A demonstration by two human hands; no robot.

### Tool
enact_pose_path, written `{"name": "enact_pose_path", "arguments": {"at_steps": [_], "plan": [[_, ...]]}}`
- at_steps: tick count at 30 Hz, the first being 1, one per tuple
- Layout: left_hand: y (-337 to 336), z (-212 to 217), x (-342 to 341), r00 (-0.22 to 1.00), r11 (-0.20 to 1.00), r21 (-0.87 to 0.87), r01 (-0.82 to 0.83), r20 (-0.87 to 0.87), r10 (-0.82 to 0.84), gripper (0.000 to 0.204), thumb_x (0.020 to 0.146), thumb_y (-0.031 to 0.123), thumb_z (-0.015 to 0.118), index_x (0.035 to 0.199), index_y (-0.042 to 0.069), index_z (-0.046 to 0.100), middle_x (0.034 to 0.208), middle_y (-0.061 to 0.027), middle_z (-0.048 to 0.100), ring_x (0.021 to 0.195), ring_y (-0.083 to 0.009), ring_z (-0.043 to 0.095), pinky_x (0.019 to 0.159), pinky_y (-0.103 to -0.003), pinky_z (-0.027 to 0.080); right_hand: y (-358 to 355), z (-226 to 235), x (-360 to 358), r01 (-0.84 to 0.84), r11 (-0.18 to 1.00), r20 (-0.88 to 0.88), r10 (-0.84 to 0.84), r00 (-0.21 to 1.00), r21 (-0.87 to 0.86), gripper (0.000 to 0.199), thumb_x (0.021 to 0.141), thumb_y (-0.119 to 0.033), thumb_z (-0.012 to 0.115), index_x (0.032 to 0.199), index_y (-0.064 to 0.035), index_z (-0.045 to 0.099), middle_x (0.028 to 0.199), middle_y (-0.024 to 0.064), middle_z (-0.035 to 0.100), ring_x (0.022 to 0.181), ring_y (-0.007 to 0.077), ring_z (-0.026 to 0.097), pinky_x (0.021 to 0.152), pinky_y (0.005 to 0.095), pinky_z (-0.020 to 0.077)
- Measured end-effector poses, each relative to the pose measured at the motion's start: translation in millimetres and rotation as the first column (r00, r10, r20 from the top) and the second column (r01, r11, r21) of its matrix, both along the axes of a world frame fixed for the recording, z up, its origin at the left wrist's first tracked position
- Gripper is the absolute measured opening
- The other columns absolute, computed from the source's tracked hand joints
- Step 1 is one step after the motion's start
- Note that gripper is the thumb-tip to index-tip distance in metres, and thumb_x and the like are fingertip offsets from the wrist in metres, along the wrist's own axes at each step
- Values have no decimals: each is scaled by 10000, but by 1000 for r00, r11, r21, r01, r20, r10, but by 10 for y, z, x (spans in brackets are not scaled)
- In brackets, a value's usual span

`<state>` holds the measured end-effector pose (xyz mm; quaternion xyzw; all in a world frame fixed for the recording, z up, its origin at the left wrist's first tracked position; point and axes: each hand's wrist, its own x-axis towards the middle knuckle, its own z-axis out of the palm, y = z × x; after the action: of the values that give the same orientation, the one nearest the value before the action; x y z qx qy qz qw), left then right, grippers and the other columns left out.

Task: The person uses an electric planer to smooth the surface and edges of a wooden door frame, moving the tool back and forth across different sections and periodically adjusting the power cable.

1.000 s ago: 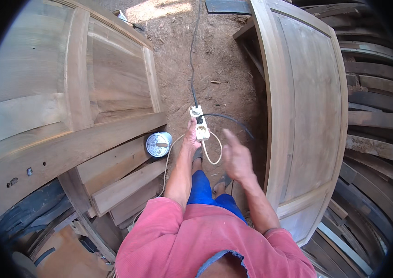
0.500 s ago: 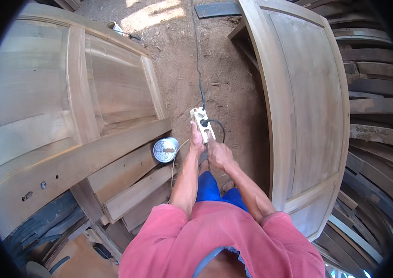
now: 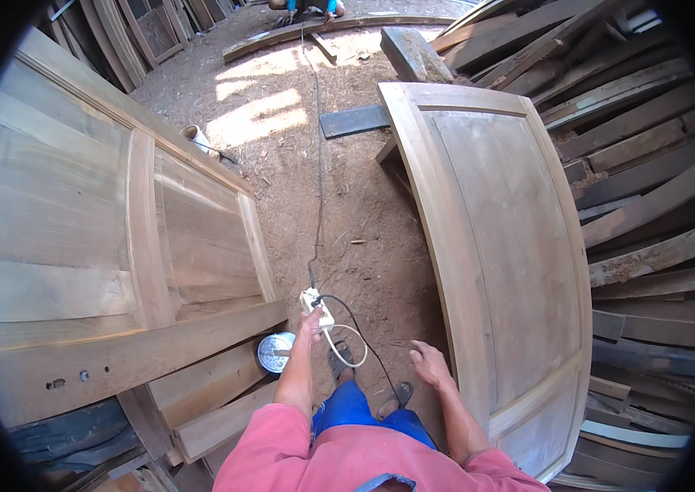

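Observation:
My left hand (image 3: 310, 324) is closed round the near end of a white power strip (image 3: 315, 305), held low over the dirt floor. A black plug sits in the strip, and its black cable (image 3: 357, 322) runs down past my right foot. From the strip's near end a pale cable (image 3: 364, 343) loops beside my left foot. A long dark cord (image 3: 320, 176) leaves its far end and stretches away across the floor. My right hand (image 3: 429, 365) is off the strip, fingers loosely bent with nothing visible in them, close to the edge of a wooden door panel (image 3: 491, 205).
Another panelled wooden door (image 3: 61, 213) lies raised at the left, above stacked boards. A white bucket (image 3: 275, 353) stands beside it, and a pale container (image 3: 193, 135) farther off. Stacked planks (image 3: 651, 164) fill the right side. At the far end a person crouches by a long beam (image 3: 282, 37).
My right hand has left the power strip and moved right. The left hand still holds the strip. The pale cable now loops to the strip's right, and the view takes in more of the far floor.

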<state>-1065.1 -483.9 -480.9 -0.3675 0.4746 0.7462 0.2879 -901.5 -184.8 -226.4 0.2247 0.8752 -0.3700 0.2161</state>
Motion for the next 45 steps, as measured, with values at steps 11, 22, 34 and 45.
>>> {"name": "enact_pose_path", "arguments": {"at_steps": [11, 22, 34, 45], "plan": [[-36, 450, 326, 749, 474, -673, 568, 184, -637, 766, 915, 404, 703, 1479, -63, 480, 1454, -307, 563, 1371, -385, 553, 1155, -406, 422, 2286, 255, 4796, 510, 326, 39, -869, 493, 796, 658, 944, -381, 626, 1424, 60, 534, 1429, 332, 555, 1320, 485, 542, 1125, 558, 432], [1000, 393, 2054, 496, 387, -643, 660, -13, -868, 338, 954, 280, 657, 1081, -33, 669, 883, -119, 700, 807, -221, 654, 749, -388, 523, 1883, 87, 7466, 759, 222, 104, -974, 202, 613, 763, 858, -520, 711, 1371, 35, 608, 1382, 282, 625, 1295, 451, 585, 1095, 525, 462], [2195, 1262, 4396, -388, -378, -611, 695, 124, -913, 568, 947, 424, 656, 1335, 10, 659, 1179, -190, 729, 1002, -283, 696, 879, -411, 547, 1251, 117, 8345, 989, 101, -149, -985, 85, -107, 244, 891, -179, 745, 1079, -35, 690, 863, 35, 674, 710, 170, 646, 656, 368, 547], [1988, 1363, 3769, 77, 91, -667, 740, -50, -996, 394, 958, 366, 651, 1150, 27, 715, 862, -88, 703, 747, -199, 647, 659, -364, 525, 1839, 561, 7629, 445, -256, 137, -950, -282, -858, 436, 1017, -522, 620, 838, -128, 560, 661, -7, 521, 555, 136, 520, 497, 291, 462]]}}
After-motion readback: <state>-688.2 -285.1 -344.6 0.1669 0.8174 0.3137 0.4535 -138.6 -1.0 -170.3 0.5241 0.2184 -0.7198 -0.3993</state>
